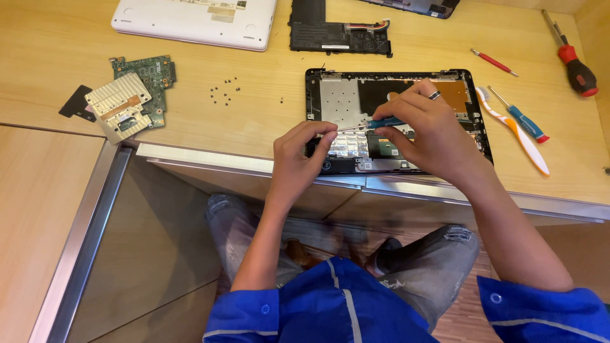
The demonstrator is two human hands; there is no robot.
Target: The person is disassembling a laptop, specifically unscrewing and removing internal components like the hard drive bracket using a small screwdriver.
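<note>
- Head view: an opened laptop base, its inner side facing up, lies at the front edge of the wooden desk, right of centre.
- The right hand is closed around the blue handle of a small screwdriver, which lies nearly level, its shaft pointing left over the lower part of the base.
- The left hand pinches thumb and forefinger at the screwdriver's tip; whether a screw sits between them is too small to tell.
- Judged step: working a screw at the lower middle of the base, tip guided by the left fingers. The next move seems to call for seating the tip squarely and keeping the shaft steady while turning.
- Loose screws are scattered on the desk left of the base, apart from it.
- A green circuit board with a pale heat sink lies near the left edge.
- A white laptop cover and a flat black battery lie along the back edge.
- Right of the base: a toothbrush, a blue-handled screwdriver, a slim red one, and a larger red-and-black one.
</note>
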